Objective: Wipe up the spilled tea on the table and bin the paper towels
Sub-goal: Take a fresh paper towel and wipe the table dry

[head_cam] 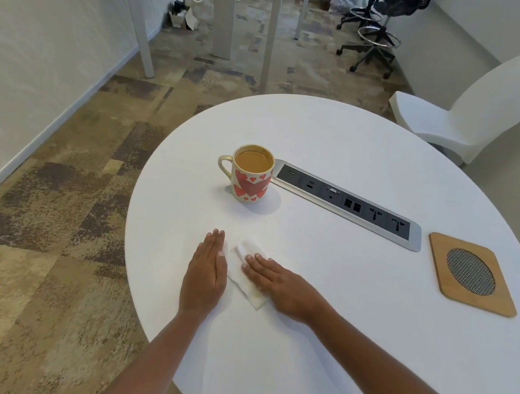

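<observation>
A white paper towel (246, 279) lies flat on the round white table (319, 329) near its left front edge, with a yellowish wet stain at its near corner. My right hand (276, 281) presses flat on the towel, fingers together and stretched out. My left hand (205, 271) lies flat, palm down, with the thumb edge touching the towel's left side. A cream mug with red hearts (250, 172), full of milky tea, stands upright behind the hands. No bin is in view.
A grey socket strip (347, 200) is set into the table right of the mug. A wooden trivet with a mesh centre (470, 274) lies at the right. A white chair (470, 112) stands beyond the table, an office stool (379, 33) farther back.
</observation>
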{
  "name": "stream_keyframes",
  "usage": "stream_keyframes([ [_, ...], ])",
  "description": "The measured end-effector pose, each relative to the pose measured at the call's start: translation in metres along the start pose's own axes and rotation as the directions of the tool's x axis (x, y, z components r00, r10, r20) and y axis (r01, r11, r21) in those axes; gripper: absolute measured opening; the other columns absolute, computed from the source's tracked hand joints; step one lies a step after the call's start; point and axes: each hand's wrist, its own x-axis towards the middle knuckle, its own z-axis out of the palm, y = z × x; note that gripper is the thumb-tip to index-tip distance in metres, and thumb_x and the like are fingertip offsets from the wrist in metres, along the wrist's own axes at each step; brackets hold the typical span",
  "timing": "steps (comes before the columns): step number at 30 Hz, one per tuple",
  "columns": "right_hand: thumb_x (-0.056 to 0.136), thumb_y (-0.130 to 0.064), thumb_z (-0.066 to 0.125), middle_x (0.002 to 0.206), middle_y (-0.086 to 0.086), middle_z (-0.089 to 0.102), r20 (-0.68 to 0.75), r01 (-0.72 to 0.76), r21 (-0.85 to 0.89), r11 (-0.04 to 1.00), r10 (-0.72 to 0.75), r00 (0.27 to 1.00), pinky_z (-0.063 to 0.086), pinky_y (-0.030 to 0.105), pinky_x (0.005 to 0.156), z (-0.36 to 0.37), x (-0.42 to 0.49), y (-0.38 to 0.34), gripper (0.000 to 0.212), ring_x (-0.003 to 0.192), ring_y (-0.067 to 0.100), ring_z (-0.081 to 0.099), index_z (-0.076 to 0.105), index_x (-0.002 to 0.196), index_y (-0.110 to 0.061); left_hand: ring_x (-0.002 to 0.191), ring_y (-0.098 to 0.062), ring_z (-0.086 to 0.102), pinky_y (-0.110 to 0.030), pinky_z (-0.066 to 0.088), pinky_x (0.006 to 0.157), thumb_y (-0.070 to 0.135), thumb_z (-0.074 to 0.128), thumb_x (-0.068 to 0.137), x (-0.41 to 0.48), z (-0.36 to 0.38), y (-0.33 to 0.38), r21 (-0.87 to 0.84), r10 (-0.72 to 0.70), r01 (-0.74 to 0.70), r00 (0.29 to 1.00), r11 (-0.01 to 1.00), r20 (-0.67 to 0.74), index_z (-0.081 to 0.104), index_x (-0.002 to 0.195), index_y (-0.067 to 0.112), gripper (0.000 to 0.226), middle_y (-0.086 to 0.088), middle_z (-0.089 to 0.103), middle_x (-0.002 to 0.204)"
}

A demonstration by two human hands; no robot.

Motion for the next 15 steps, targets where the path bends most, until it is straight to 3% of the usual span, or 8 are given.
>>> stream_keyframes([
  [4,0.099,-0.002,0.024,0.159,0.003,-0.002,0.005,-0.042,-0.019,0.999,0.042,0.999,-0.008,0.015,0.114,-0.004,-0.039,0.021,0.055,0.149,0.017,0.0,0.006,0.149,-0.017,0.141,-0.02,0.028,-0.025,0.016,0.114,0.023,0.02,0.088,-0.01,-0.003,0.001,-0.004,-0.014,0.014,1.0,1.0,-0.01,0.036,0.138,0.005,0.056,-0.009,0.038,0.148],
  [7,0.102,-0.025,0.027,0.159,0.0,-0.001,-0.027,-0.12,0.0,0.993,0.12,0.992,-0.004,0.015,0.116,-0.004,-0.059,0.018,0.052,0.149,0.015,0.001,0.007,0.15,-0.019,0.14,-0.02,0.029,-0.025,0.015,0.114,0.024,0.02,0.088,-0.015,-0.005,0.002,-0.014,-0.03,0.03,0.999,0.999,-0.017,0.038,0.137,0.004,0.056,-0.01,0.039,0.147],
  [10,0.096,-0.048,0.034,0.16,-0.002,0.004,-0.087,-0.284,0.113,0.952,0.294,0.952,-0.002,0.018,0.117,0.002,-0.06,-0.004,0.065,0.148,0.011,0.003,0.012,0.15,-0.019,0.14,-0.022,0.03,-0.028,0.017,0.115,0.025,0.021,0.087,-0.018,-0.005,0.003,-0.009,-0.044,0.043,0.999,0.999,-0.025,0.039,0.136,0.003,0.057,-0.012,0.04,0.146],
  [12,0.094,-0.051,0.038,0.16,0.003,0.005,-0.116,-0.393,0.168,0.904,0.414,0.903,-0.001,0.023,0.118,0.008,-0.052,-0.02,0.073,0.149,0.015,0.003,0.009,0.15,-0.013,0.14,-0.023,0.03,-0.029,0.017,0.115,0.025,0.022,0.087,-0.019,-0.005,0.003,0.004,-0.048,0.048,0.999,0.999,-0.024,0.04,0.136,0.002,0.057,-0.013,0.041,0.145],
  [15,0.095,-0.04,0.04,0.16,0.01,0.003,-0.126,-0.488,0.18,0.854,0.512,0.85,0.001,0.028,0.119,0.015,-0.037,-0.038,0.072,0.148,0.022,0.002,0.005,0.149,-0.005,0.139,-0.024,0.031,-0.028,0.017,0.114,0.025,0.023,0.087,-0.022,-0.005,0.004,0.03,-0.037,0.037,0.999,0.999,-0.013,0.04,0.136,0.001,0.057,-0.014,0.042,0.145],
])
